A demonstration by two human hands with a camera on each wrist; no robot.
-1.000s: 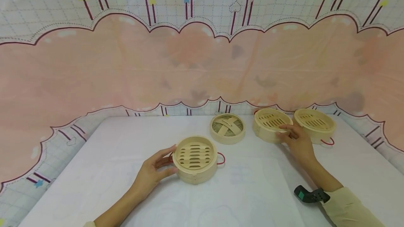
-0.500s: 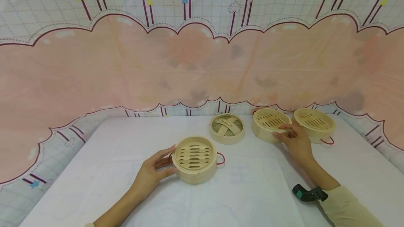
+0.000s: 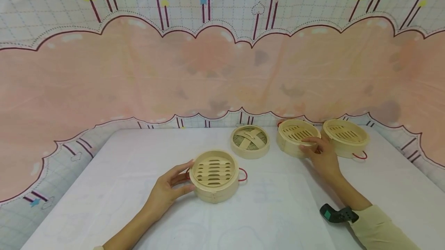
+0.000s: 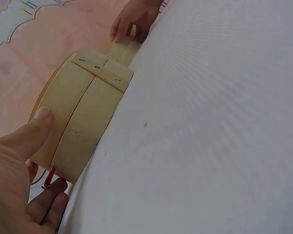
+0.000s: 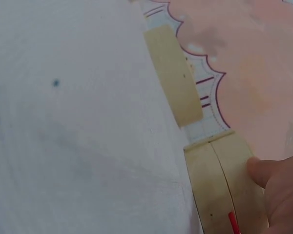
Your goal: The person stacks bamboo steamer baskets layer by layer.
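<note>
Right hand (image 3: 323, 159) edges inward while the left hand (image 3: 166, 190) holds steady

The hands are well apart, each gripping a basket. Closest in, the left hand clasps the near basket (image 3: 215, 196) at its left side, thumb on the front wall and fingers around by one red loop; the other loop (image 3: 247, 174) points away from that hand. This pair has not visibly moved over the last second, and the basket sits upright on the counter (image 3: 271, 215). Farther out, the right hand grips the right side of the middle basket (image 3: 287, 147), thumb on the wall. Hand and forearm have drifted slightly left; the basket's own shift is too small to tell from camera sway. For the work, that suggests a grip being settled, with nothing lifted so far. Just beyond the right hand, to its right, is the right basket (image 3: 347, 150); whether it touches the middle one is hidden by the fingers. The lid (image 3: 250, 142) lies between the hands, beyond the near basket, untouched. Past everything hangs the backdrop (image 3: 208, 68)
</note>
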